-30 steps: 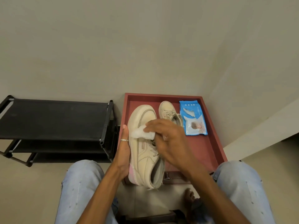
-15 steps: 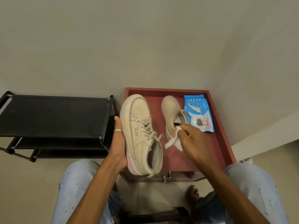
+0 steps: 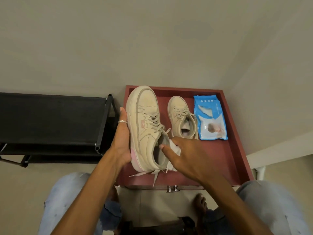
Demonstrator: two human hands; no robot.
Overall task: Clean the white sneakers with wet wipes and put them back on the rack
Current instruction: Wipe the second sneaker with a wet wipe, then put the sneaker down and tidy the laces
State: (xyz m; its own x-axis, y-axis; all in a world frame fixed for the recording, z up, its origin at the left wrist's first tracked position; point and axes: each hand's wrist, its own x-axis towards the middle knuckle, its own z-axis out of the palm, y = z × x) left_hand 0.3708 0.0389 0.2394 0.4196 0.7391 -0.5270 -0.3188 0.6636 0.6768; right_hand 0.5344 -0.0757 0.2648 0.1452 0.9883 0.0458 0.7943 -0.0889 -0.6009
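My left hand (image 3: pixel 120 141) grips a white sneaker (image 3: pixel 145 122) by its sole side and holds it tilted above the red tray (image 3: pixel 237 150), toe pointing away. A white wet wipe (image 3: pixel 174 145) is bunched under the fingers of my right hand (image 3: pixel 184 156), which holds it against the sneaker's heel opening. The second white sneaker (image 3: pixel 182 117) lies in the tray to the right, toe away. A blue pack of wet wipes (image 3: pixel 210 117) lies flat at the tray's far right.
A black shoe rack (image 3: pixel 54 119) with fabric shelves stands left of the tray, against the wall. My knees in light jeans frame the lower view. The tray's front edge carries two metal knobs (image 3: pixel 171 188).
My right hand with the wipe went from the sneaker's laces out to the right, then came back to the heel opening. The held sneaker rose slightly and turned more upright.
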